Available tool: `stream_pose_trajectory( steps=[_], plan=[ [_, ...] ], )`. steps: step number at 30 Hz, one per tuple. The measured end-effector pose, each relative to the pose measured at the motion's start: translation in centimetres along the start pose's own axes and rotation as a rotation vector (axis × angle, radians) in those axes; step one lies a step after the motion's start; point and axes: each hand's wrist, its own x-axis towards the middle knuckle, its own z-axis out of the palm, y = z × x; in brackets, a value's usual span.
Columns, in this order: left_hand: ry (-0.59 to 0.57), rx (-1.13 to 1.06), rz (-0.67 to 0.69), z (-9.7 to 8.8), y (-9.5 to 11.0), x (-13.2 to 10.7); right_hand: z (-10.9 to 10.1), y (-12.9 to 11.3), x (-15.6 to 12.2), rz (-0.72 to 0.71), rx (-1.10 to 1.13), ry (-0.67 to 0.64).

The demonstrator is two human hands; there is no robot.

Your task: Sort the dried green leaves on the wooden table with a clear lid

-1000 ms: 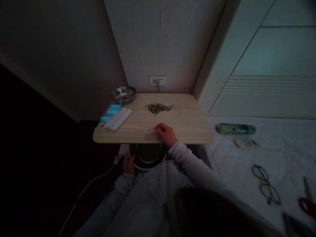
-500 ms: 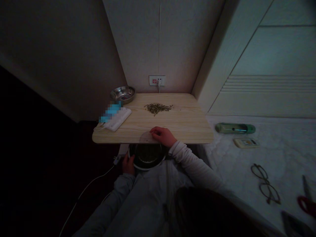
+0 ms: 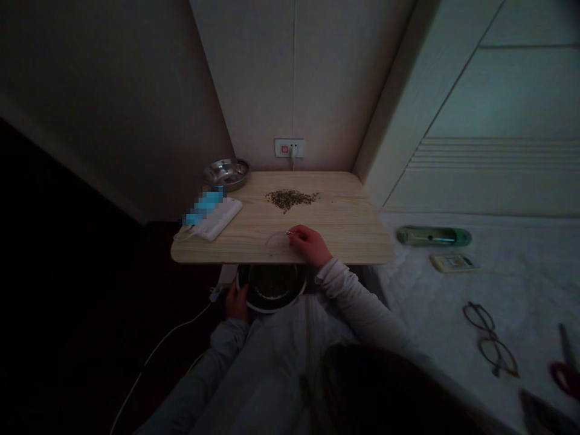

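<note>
My right hand is closed over the front part of the wooden table, its fingertips pinching the rim of a thin, clear, round piece that looks like plastic. A small dark speck shows on the wood beside it. Farther back lies a loose pile of small dark green-brown grains. Below the table edge, my left hand grips the left side of a round dark pan with a pale rim. What lies in the pan is too dark to make out.
The light wooden table carries a steel bowl and a white device at its left. On the white quilted bedding at right lie a green bottle, a cream-coloured handheld object, glasses and red-handled scissors.
My right hand has shifted a little away from the table's front edge and to the right, carrying the clear round piece. My left hand stays on the pan's rim.
</note>
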Motion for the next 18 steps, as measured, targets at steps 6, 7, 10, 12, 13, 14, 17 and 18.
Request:
stream_pose_trajectory(
  steps=[6,7,10,12,13,14,17,18],
  plan=[
    [0.015,-0.025,-0.003,0.18,0.34,-0.26,-0.94,0.25,-0.82,-0.013,-0.063,0.002],
    [0.022,-0.009,0.002,0.23,0.51,-0.35,-0.92,0.22,-0.88,-0.017,-0.083,-0.008],
    [0.028,0.034,0.011,0.30,0.85,-0.51,-0.78,0.09,-0.89,-0.028,-0.143,-0.016],
    [0.032,0.060,0.027,0.27,0.86,-0.46,-0.76,-0.02,-0.83,-0.034,-0.181,-0.012],
    [0.033,0.071,0.038,0.23,0.80,-0.40,-0.78,-0.07,-0.81,-0.036,-0.198,-0.013],
    [0.033,0.082,0.048,0.19,0.73,-0.34,-0.81,-0.12,-0.80,-0.037,-0.210,-0.017],
    [0.025,0.090,0.069,0.09,0.55,-0.19,-0.87,-0.16,-0.83,-0.038,-0.204,-0.026],
    [0.012,0.079,0.066,0.07,0.51,-0.18,-0.86,-0.13,-0.85,-0.037,-0.188,-0.026]
  ],
)
